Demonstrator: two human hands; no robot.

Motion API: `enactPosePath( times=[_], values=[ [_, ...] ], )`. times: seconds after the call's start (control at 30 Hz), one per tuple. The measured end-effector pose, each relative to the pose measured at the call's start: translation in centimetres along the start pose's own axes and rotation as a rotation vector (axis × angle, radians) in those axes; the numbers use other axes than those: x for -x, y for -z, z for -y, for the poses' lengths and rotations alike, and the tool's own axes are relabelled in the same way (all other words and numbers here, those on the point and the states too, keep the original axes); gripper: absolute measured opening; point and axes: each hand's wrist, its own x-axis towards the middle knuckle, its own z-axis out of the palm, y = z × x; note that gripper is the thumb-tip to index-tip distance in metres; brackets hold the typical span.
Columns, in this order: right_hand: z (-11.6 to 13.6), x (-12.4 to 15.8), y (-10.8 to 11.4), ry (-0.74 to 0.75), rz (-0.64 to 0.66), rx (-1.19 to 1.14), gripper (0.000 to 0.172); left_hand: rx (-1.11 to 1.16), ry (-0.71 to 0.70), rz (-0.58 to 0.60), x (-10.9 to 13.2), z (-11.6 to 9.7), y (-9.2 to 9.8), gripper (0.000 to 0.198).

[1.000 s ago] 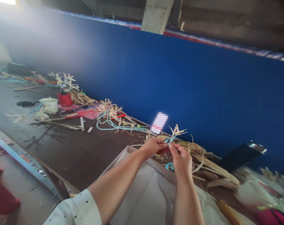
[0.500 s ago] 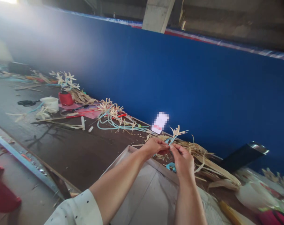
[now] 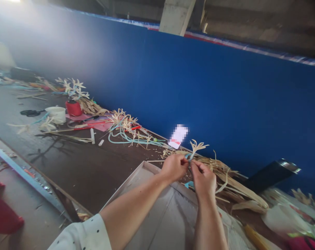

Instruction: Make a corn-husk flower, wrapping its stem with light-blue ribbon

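Note:
My left hand [image 3: 174,167] and my right hand [image 3: 203,178] meet above the far edge of a shallow grey tray [image 3: 136,177]. Both pinch a small straw flower [image 3: 196,147] whose stem is wrapped in light blue ribbon [image 3: 189,184]. The pale petals stick up just beyond my fingertips. A loose end of the ribbon hangs below my right hand. A heap of dry straw strips [image 3: 232,180] lies right behind my hands on the dark table [image 3: 76,163].
Further left lie finished straw flowers [image 3: 122,121], a coil of blue ribbon [image 3: 126,139], a red pot [image 3: 73,108], a white cup [image 3: 57,114], and scissors [image 3: 30,113]. A blue wall [image 3: 199,90] backs the table. A dark cylinder [image 3: 270,172] lies at right.
My hands have shifted slightly right and closer together on the flower stem. The view has tilted down a little.

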Motion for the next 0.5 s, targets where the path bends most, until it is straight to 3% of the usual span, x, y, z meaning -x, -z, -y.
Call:
enactPosePath(
  times=[0.33, 0.5],
  values=[
    [0.3, -0.1, 0.1, -0.089, 0.037, -0.092, 0.040, -0.144, -0.063, -0.092, 0.6, -0.4, -0.4, 0.021],
    [-0.5, -0.3, 0.0, -0.125, -0.013, -0.156, 0.045, 0.023, -0.058, -0.051, 0.3, -0.1, -0.6, 0.020]
  ],
)
